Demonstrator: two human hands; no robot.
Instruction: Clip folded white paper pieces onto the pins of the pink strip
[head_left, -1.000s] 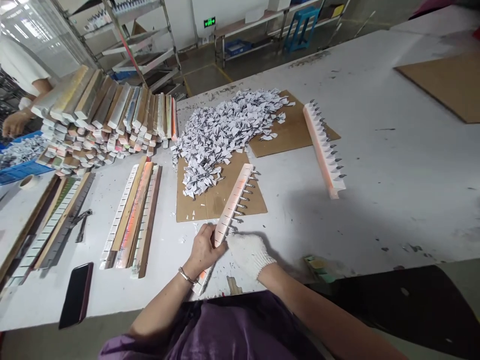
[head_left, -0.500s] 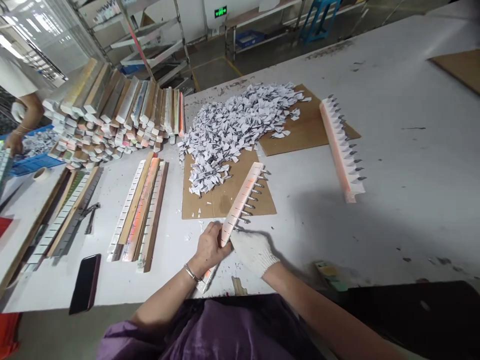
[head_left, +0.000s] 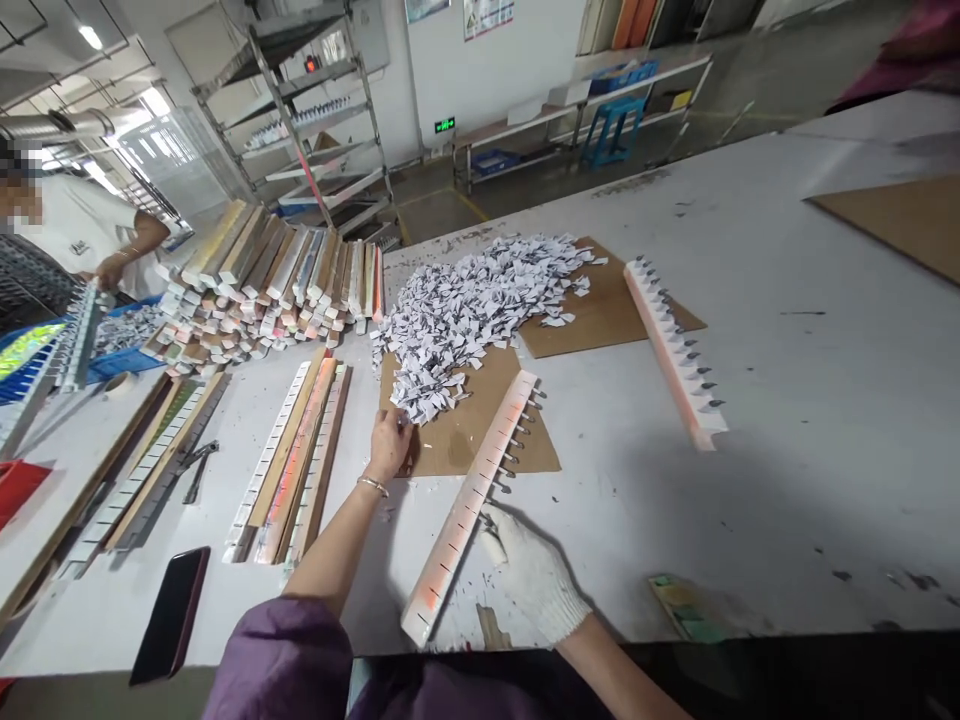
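My left hand (head_left: pixel 390 445), bare with a bracelet at the wrist, is at the near edge of a heap of small white and grey folded pieces (head_left: pixel 480 305). Its fingertips are bent together at the loose pieces; what lies between them is hidden. My right hand (head_left: pixel 529 570), in a white knitted glove, is closed beside the right edge of a slotted, orange-tinged strip (head_left: pixel 469 505). Its fingertips pinch a small grey piece (head_left: pixel 487 518) at that edge. Several similar pieces stick out along the strip's upper half; only bare slots show on the lower half.
Another strip lined with pieces (head_left: pixel 671 350) lies to the right. Cardboard (head_left: pixel 517 440) is under the heap. Slotted strips (head_left: pixel 289 465), a phone (head_left: pixel 171 615) and stacked bars (head_left: pixel 262 275) occupy the left. A co-worker (head_left: pixel 97 225) stands at the far left.
My left hand has let go of the strip and moved forward to the heap. The strip's lower end is now uncovered. My right hand stays at its edge. The view has tilted upward.
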